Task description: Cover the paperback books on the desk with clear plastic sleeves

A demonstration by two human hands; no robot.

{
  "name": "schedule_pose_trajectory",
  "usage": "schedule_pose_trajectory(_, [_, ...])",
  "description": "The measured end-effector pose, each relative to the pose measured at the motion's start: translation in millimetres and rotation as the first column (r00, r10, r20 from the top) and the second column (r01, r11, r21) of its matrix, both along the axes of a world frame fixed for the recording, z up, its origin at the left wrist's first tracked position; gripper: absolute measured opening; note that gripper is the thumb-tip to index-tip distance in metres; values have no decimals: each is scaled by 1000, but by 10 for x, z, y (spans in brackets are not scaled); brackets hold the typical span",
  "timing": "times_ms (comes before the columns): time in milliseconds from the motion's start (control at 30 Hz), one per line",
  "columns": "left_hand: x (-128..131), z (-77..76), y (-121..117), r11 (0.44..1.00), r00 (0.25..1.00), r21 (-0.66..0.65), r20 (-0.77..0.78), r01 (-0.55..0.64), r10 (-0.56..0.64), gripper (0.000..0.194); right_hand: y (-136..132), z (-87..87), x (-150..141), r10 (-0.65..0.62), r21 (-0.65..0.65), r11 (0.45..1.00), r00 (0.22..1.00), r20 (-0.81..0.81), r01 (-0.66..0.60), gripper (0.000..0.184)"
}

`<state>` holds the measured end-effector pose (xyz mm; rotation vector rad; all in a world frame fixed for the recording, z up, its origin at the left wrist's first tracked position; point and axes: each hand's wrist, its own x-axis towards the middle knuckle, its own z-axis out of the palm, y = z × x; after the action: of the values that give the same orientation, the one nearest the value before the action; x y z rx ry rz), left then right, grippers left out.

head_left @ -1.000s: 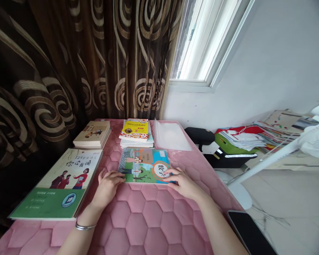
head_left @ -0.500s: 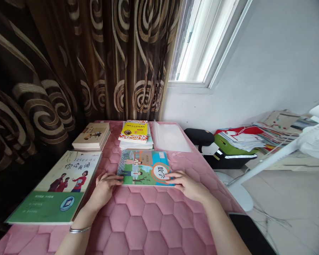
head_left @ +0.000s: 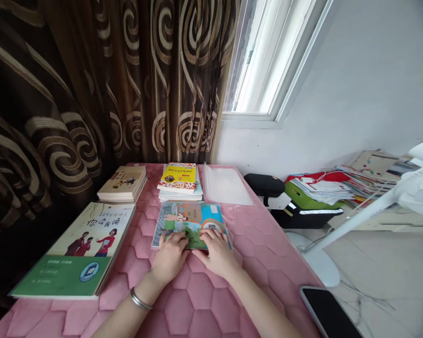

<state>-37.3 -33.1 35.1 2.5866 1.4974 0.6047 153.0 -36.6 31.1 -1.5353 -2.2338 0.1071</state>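
A maths textbook (head_left: 193, 217) with a colourful cartoon cover lies on the pink padded table cover (head_left: 204, 305), in front of me. My left hand (head_left: 171, 256) rests on the lower middle of its cover, fingers slightly bent and apart, thumb by the near edge. Beside it, my right hand (head_left: 215, 251) lies over the lower right of the cover with fingers spread, partly hiding the round title patch. Its thumb reaches toward my left hand. Neither hand lifts the book. A clear plastic edge seems to stick out around the book.
At left lies a stack of large books (head_left: 74, 249), with a pile of small tan books (head_left: 122, 184) behind. A yellow-and-orange book (head_left: 178, 177) tops another pile. Clear plastic sleeves (head_left: 227, 185) lie back right. A phone (head_left: 329, 310) and white fan (head_left: 356, 220) are at right.
Both hands have moved inward from the textbook's left and right ends to its lower middle. The textbook has shifted slightly. More of the phone shows.
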Motion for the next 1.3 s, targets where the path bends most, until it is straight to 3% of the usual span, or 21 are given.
schedule_pose_trajectory(133, [155, -15, 7, 1000, 1000, -3, -7, 8, -8, 29, 10, -54, -88, -48, 32, 998, 999, 0, 48, 23])
schedule_pose_trajectory(300, [57, -8, 20, 1000, 999, 4, 34, 11, -11, 24, 31, -87, -29, -15, 51, 999, 1000, -4, 15, 19])
schedule_pose_trajectory(567, [-453, -17, 56, 994, 993, -9, 46, -111, 112, 22, 110, 9, 409, 146, -143, 978, 989, -31, -149, 21])
schedule_pose_trajectory(833, [-903, -136, 120, 986, 983, -67, 95, -152, 158, 33, 158, 100, 862, 167, -330, 917, 968, -185, -222, 48])
schedule_pose_trajectory(1100, [-968, -164, 174, 992, 990, -93, 101, -90, 99, 39, 161, 88, 999, 132, -403, 881, 947, -294, -248, 50])
schedule_pose_trajectory(1233, [-893, -72, 91, 990, 989, -39, 41, -139, 140, 39, 155, 88, 1008, 124, -409, 877, 940, -317, -253, 49])
schedule_pose_trajectory(1300, [-785, -4, 29, 988, 988, 17, -10, -153, 153, 30, 155, 98, 1011, 124, -412, 873, 936, -330, -261, 46])
